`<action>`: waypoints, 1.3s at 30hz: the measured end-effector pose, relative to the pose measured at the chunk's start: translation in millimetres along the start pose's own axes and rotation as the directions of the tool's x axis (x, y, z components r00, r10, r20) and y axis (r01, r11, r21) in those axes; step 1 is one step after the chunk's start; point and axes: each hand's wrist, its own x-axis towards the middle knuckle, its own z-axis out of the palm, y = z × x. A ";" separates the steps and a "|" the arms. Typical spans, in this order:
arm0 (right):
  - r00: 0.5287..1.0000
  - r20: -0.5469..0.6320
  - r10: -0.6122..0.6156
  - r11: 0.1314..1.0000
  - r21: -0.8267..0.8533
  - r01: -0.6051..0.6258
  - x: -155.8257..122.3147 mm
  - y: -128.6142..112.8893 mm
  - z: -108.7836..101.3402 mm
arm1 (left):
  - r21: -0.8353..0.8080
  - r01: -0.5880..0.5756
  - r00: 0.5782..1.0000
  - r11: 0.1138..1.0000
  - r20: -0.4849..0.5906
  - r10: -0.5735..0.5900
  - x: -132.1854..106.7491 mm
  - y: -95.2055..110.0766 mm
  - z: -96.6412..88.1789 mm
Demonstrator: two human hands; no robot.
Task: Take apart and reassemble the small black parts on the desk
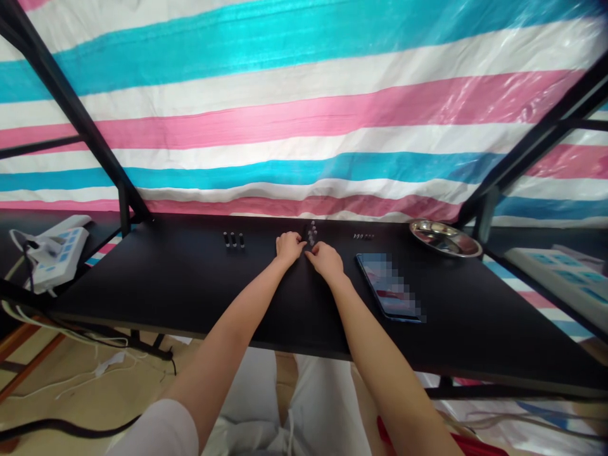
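My left hand (289, 247) rests over the black table, its thumb and fingers drawn together toward the middle. Beside it, my right hand (326, 260) has thumb and forefinger in a pinch, its tip apart from the left fingertips. Whatever either pinch holds is too small or hidden to make out. A cluster of small shiny pieces (312, 232) lies just beyond and between both hands. Left of my left hand, three short black cylinders with pale ends (234, 240) are lined up in a row. A line of tiny silvery parts (363, 237) lies beyond my right hand, to its right.
A phone (387, 288) lies right of my right forearm. At the back right corner stands a round metal dish (445, 239). Black frame posts rise at both table ends, before a striped sheet (304, 107). Power strips (66, 253) with cables sit on the left.
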 end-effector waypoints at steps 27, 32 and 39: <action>0.948 0.056 -0.312 0.933 0.206 0.295 -17.1 -10.0 -2.8 | -0.002 0.320 0.918 0.947 -0.247 -0.311 -76.0 -36.3 -84.4; 0.942 0.027 -0.334 0.921 0.222 0.320 -17.0 -9.2 -0.4 | -0.101 0.408 0.875 0.907 -0.241 -0.420 -71.7 -47.5 -91.5; 0.945 0.011 -0.328 0.921 0.227 0.317 -14.9 -7.2 4.1 | -0.158 0.424 0.859 0.892 -0.243 -0.451 -68.2 -53.0 -92.1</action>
